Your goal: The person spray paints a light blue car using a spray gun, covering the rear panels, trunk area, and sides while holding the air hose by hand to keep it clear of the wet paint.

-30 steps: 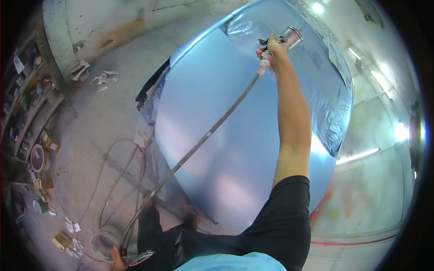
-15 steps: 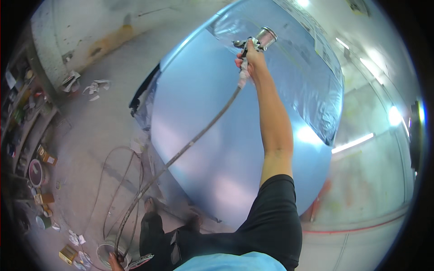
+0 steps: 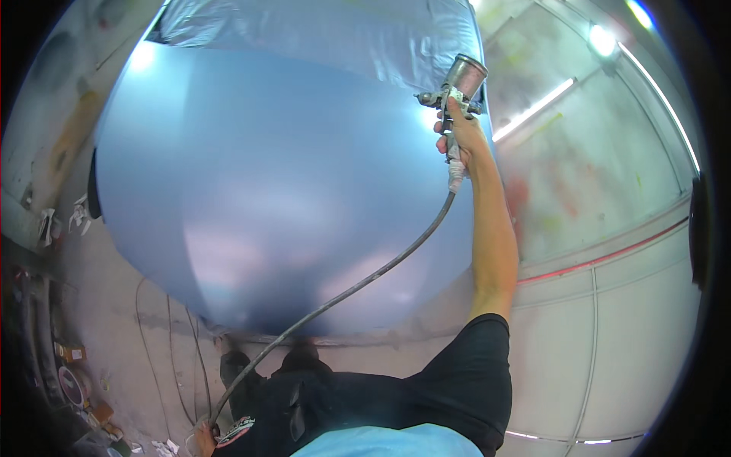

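A metal spray gun (image 3: 439,99) with a silver paint cup on top is gripped in my right hand (image 3: 467,137), which is stretched far out over the right side of a car hood. Pale blue paint covers the hood (image 3: 251,145). From the gun's wrapped handle an air hose (image 3: 343,295) curves down to the lower left. There my left hand (image 3: 204,440), partly cut off by the lower edge, is closed around the hose near my hip.
Masking film (image 3: 304,34) covers the car beyond the hood. More hose (image 3: 175,358) trails over the floor at left. Shelves, tins and a bucket (image 3: 74,386) stand at the far left. Tube lights (image 3: 535,109) line the paint-stained wall on the right.
The view has turned to the right, so the hood now sits further left. My right hand has carried the spray gun to the hood's right side. My left hand stays on the hose.
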The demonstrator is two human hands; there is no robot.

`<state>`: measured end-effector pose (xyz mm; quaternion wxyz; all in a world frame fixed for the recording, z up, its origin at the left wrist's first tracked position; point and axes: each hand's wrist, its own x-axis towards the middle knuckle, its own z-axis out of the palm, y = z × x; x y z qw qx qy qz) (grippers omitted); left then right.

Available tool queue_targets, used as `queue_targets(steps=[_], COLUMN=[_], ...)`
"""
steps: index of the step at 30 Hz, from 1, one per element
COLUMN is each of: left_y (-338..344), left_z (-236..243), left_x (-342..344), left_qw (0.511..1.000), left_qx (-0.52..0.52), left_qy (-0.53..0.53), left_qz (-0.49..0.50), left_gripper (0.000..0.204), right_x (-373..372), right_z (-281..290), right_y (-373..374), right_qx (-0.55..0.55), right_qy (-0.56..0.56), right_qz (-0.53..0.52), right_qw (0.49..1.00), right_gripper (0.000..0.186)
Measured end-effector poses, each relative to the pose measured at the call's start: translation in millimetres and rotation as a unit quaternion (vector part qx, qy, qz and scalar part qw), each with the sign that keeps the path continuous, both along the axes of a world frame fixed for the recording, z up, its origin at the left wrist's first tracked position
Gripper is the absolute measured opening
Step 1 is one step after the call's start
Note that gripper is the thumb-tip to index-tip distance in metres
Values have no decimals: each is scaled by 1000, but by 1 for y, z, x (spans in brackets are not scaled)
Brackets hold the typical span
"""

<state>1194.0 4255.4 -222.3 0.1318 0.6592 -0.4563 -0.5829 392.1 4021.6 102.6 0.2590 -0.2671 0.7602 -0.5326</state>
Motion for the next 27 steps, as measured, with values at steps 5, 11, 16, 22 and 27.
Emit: queue_targets(steps=[5,11,16,22,27], left_y=[-61,-162,-187,-242,-233], left_z=[0,-37,-58,-11,-20], left_x=[-1,73,114,135,128], left_qw=[989,970,967,961,958], left_qx=[12,9,-6,-16,-43], left_qy=[50,116,140,117,42], left_qz=[-138,-215,-214,-250,-281], left_gripper=[58,59,60,60,63], right_x=[-32,17,26,46,33], right_z=[-7,-18,-20,-42,-20], right_y=[25,-26,-37,-46,-41], right_qx=[4,-3,-9,1,41], right_qy=[38,87,113,156,203], right_qz=[-38,-91,-169,-302,-317], right_qw=[999,992,979,940,926], right_gripper=[54,53,54,47,47])
